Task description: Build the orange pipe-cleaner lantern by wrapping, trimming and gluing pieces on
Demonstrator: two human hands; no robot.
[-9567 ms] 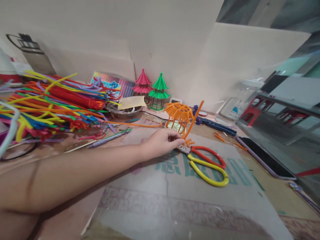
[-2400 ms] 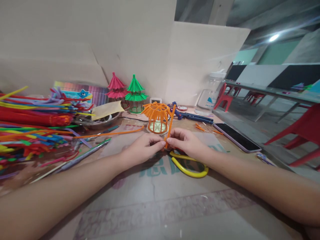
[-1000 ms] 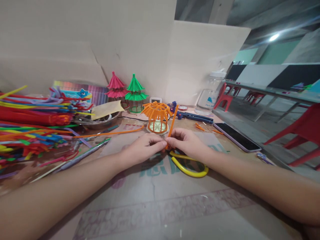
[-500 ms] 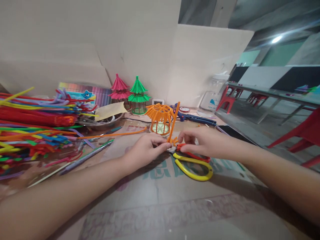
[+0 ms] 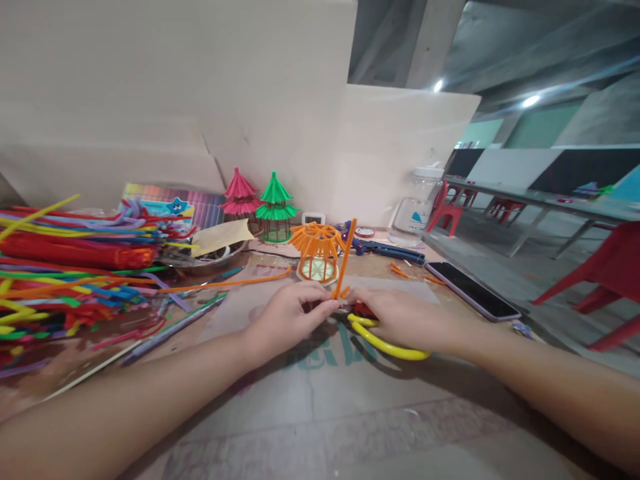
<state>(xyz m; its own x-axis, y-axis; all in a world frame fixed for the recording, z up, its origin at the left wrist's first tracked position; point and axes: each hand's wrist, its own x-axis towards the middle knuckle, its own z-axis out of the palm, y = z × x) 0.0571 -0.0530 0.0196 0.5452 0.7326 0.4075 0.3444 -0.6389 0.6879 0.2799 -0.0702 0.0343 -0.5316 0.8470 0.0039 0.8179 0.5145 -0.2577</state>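
The left fingers (image 5: 321, 313) pinch an orange stem (image 5: 346, 257); beside them, the right fingers (image 5: 358, 297) grip scissors (image 5: 393, 349), likely for trimming; next needs aligned blades.

A second ago your right hand (image 5: 400, 317) was pinching the orange pipe cleaner (image 5: 346, 257); since then it has let go, shifted over to the scissors (image 5: 393, 348) and taken hold of their handles, covering most of the red one
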